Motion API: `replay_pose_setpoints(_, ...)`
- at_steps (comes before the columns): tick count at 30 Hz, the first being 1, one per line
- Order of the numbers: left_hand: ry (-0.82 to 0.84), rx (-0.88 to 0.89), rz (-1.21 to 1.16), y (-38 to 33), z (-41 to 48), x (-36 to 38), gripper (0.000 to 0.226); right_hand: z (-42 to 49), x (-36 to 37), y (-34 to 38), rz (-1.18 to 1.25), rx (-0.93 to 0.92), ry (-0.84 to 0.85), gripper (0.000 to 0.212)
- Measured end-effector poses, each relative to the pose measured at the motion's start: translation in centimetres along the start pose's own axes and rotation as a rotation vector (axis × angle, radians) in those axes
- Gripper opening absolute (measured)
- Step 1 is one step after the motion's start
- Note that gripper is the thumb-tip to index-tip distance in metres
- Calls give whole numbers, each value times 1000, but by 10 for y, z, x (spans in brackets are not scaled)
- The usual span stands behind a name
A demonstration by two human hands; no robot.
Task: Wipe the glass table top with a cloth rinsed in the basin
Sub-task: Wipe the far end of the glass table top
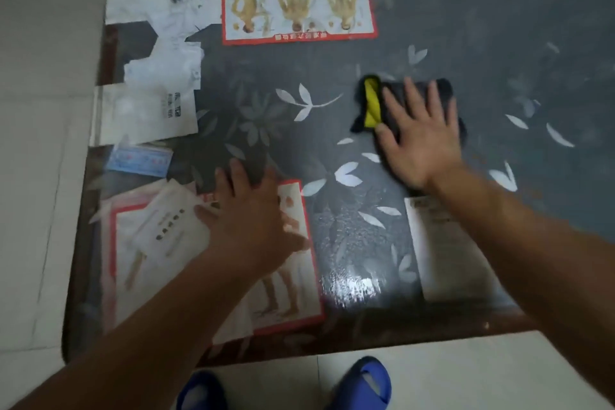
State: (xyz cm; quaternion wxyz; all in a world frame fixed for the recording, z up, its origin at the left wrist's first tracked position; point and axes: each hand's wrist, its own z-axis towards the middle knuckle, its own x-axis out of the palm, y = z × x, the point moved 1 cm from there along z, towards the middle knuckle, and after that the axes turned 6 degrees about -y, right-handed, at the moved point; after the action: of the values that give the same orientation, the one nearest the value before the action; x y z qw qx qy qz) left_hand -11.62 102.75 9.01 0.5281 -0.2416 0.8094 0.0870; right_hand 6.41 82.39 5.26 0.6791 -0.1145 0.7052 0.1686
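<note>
The glass table top [432, 27] fills most of the view, with a dark leaf-patterned sheet and papers under the glass. A dark cloth with a yellow side [371, 103] lies flat on the glass right of centre. My right hand [419, 136] presses on the cloth with its fingers spread straight. My left hand [253, 220] rests flat on the glass near the front left, over a red-bordered poster. A wet, shiny patch [352, 286] shows near the front edge. No basin is in view.
Pale floor tiles [40, 143] run along the left and front of the table. My two blue slippers [362, 383] stand at the front edge. Papers and posters [296, 0] lie under the glass at the back and left.
</note>
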Motion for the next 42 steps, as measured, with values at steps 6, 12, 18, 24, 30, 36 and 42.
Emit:
replay_pose_setpoints(6,58,-56,-64,-10,-2,-13,122,-128,-12,-30,-19,-375,88,61)
replay_pose_setpoints(12,41,-71,-104,-9,-3,-12,118,-16,-8,-35,26,170,22,66)
replay_pose_setpoints(18,-14,-61,-100,-4,-9,-9,117,-120,-12,-18,-20,-403,92,60)
replay_pose_setpoints(24,-130,-99,-119,7,-46,6,76,-130,-15,-76,-24,22,116,64)
replay_pose_setpoints(30,-127,-48,-63,48,-78,16,61,-169,-12,5,20,-6,64,65)
replay_pose_setpoints(36,-164,88,-70,80,-85,14,49,-220,-3,8,22,-263,53,58)
replay_pose_setpoints(42,-275,60,-56,153,-89,13,29,-212,-4,-5,51,344,13,65)
